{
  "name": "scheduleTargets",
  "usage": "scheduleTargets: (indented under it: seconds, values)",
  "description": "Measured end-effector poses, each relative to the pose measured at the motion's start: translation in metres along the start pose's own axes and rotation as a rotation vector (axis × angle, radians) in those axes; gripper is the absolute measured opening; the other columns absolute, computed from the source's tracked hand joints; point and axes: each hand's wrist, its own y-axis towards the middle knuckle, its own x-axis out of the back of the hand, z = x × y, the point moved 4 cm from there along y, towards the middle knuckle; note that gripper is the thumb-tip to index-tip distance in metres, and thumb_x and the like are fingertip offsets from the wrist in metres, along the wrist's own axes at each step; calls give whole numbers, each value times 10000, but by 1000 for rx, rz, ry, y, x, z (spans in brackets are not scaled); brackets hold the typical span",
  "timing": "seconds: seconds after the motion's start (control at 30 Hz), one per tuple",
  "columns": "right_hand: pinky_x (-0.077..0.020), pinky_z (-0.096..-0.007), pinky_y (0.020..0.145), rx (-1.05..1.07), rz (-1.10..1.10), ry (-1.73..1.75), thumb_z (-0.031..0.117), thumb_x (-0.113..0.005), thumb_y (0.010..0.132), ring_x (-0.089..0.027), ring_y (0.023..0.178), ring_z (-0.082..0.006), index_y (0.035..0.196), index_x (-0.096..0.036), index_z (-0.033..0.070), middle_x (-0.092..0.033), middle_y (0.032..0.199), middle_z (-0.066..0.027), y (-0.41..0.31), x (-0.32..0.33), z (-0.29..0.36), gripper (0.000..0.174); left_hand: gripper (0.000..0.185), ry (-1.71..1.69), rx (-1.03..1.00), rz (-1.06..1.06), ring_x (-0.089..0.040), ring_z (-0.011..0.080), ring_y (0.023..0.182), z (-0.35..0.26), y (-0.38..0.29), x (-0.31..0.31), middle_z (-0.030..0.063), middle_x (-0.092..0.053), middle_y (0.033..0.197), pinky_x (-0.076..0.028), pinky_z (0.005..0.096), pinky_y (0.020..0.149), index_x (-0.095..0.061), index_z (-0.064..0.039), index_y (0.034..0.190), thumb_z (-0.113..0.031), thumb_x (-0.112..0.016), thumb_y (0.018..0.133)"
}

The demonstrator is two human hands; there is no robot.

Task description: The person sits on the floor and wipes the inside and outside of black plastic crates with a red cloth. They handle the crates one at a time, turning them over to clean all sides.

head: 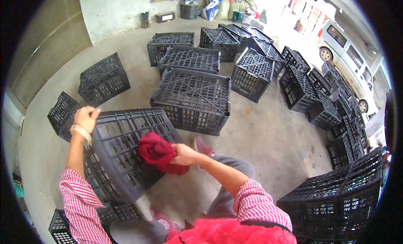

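A black plastic slatted crate stands tilted in front of me, its latticed side facing up. My left hand grips the crate's top corner, a light bangle on the wrist. In my right hand is a bunched dark red cloth, held against or just over the crate's lattice; whether it touches cannot be told. Just beyond, another black crate rests on the floor with its latticed face up. The left hand's fingertips are partly hidden behind the crate's edge.
More black crates stand on the concrete floor, some ahead, one at the left, and a long row at the right. A large crate stack is close by my right. Sacks lie against the back; a van is parked beyond.
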Motion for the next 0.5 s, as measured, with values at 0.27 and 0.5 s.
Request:
scheduleTargets:
  seconds: [0.27,0.5]
  values:
    - [-364,-379,973,542,-478,-144,201,-707,664,-455,1131,-332,1191,-483,38,-480,1211,-192,93,30,119,596,174,-198,-135,-60,-577,349,674,-34,-23,9,188,-583,699,-441,392,610,-613,6,677,-148,-646,751]
    - [-448,-466,846,515,-265,-233,221,-699,612,-505,984,-428,1167,-479,62,-496,1036,-257,82,-32,89,618,216,-41,-64,-165,-592,346,728,-8,-30,14,168,-619,734,-452,404,667,-651,-15,710,-224,-625,758]
